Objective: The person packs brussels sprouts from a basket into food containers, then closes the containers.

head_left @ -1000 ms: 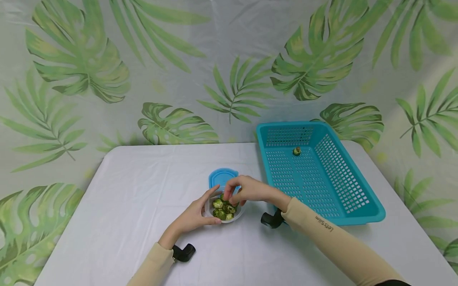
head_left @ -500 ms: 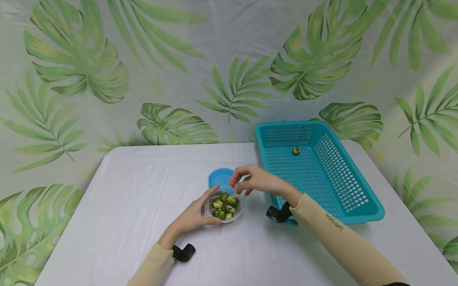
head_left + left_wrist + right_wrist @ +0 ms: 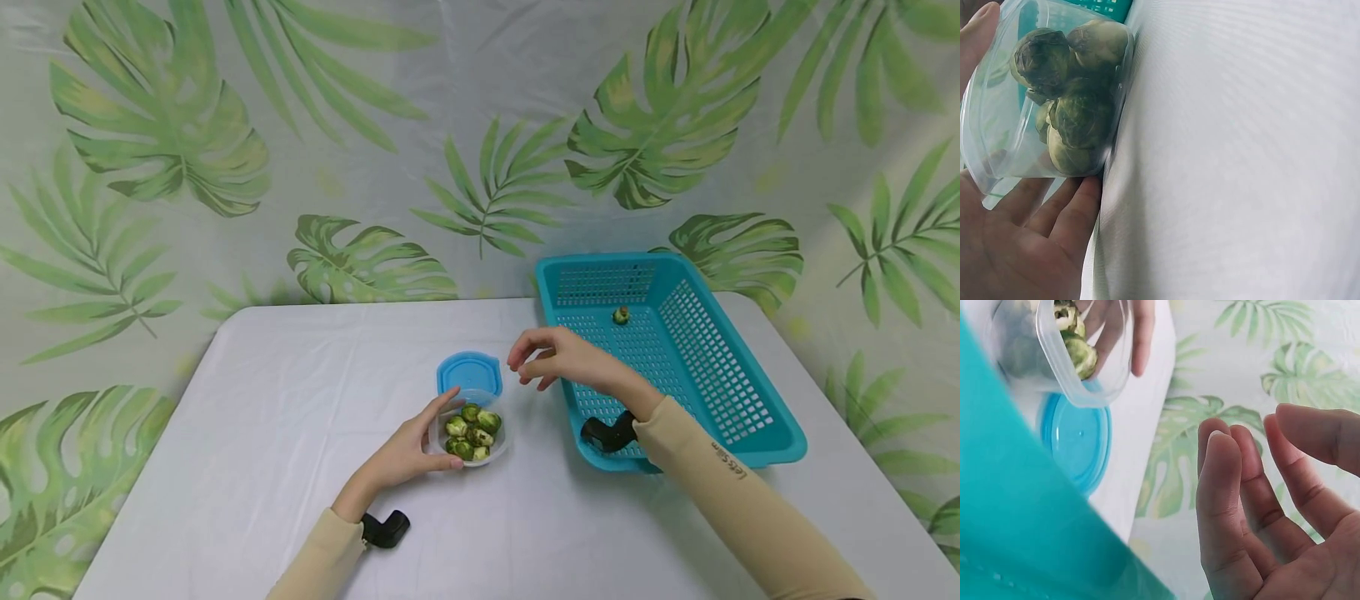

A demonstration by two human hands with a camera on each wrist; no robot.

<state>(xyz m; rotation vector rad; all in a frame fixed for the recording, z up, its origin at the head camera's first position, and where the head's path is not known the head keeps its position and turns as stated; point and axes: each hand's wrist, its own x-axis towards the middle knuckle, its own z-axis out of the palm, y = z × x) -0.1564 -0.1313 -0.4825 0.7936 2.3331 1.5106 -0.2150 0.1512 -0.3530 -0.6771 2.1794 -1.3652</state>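
Note:
In the head view a small clear plastic container (image 3: 506,442) stands on the white table with several Brussels sprouts (image 3: 471,432) inside. My left hand (image 3: 408,450) grips it from the left, thumb on the near side and fingers around the far side. The left wrist view shows the fingers against the container's clear wall (image 3: 1022,159). My right hand (image 3: 566,360) is in the air by the left rim of the teal basket, fingers loosely bent. Nothing lies between its thumb and fingers in the right wrist view. Just behind the container lies a blue lid (image 3: 470,375).
The teal perforated basket (image 3: 750,460) occupies the right side of the table. One Brussels sprout (image 3: 621,316) lies in its far part. A leaf-patterned cloth (image 3: 487,192) hangs behind the white tabletop (image 3: 315,375).
My right hand has risen out of the container and moved right and away, toward the basket. The left hand and the container have stayed in place.

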